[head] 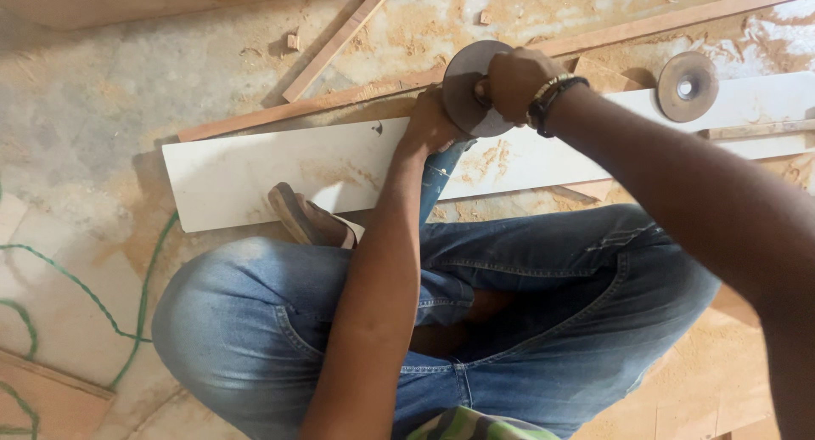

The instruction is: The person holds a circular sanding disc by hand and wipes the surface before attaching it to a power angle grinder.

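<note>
Fingers of the right hand (pixel 514 81) were closed on a grey disc (pixel 467 87) above the white board's (pixel 255 172) far edge; the left hand (pixel 433 124) was wrapped around a blue tool (pixel 440 175) beneath.

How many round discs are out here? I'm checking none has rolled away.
2. One grey disc is held by the right hand, with the left hand beneath it. A brown disc lies on the white board. Others may be hidden.
</note>
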